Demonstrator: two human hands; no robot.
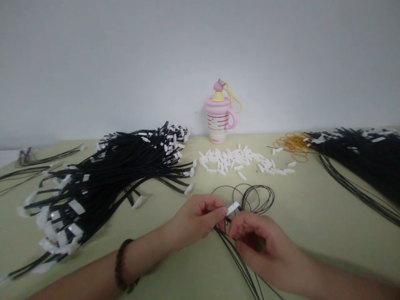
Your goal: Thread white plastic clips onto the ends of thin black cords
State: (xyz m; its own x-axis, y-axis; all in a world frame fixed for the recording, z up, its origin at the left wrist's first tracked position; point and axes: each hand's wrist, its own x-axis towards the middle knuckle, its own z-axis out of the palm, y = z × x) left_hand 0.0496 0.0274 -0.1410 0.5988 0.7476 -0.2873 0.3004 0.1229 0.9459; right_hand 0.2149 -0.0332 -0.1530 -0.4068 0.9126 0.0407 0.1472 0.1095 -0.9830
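Near the front middle of the table, my left hand [203, 216] pinches a white connector [233, 208] between thumb and fingertips. My right hand [262, 241] is closed just to its right, its thumb and index finger pressed together on thin black wire beside the connector. Several black wires [237, 258] run from between the hands down toward the front edge. A loose coil of thin black wire [259, 200] lies behind the hands. The fingertips partly hide where wire and connector meet.
A large bundle of black wires with white connectors [118, 162] lies left; another wire bundle [359, 154] lies right, beside yellow rubber bands [292, 143]. Loose white connectors [234, 158] are scattered at the middle back. A pink striped cup [218, 121] stands behind them against the wall.
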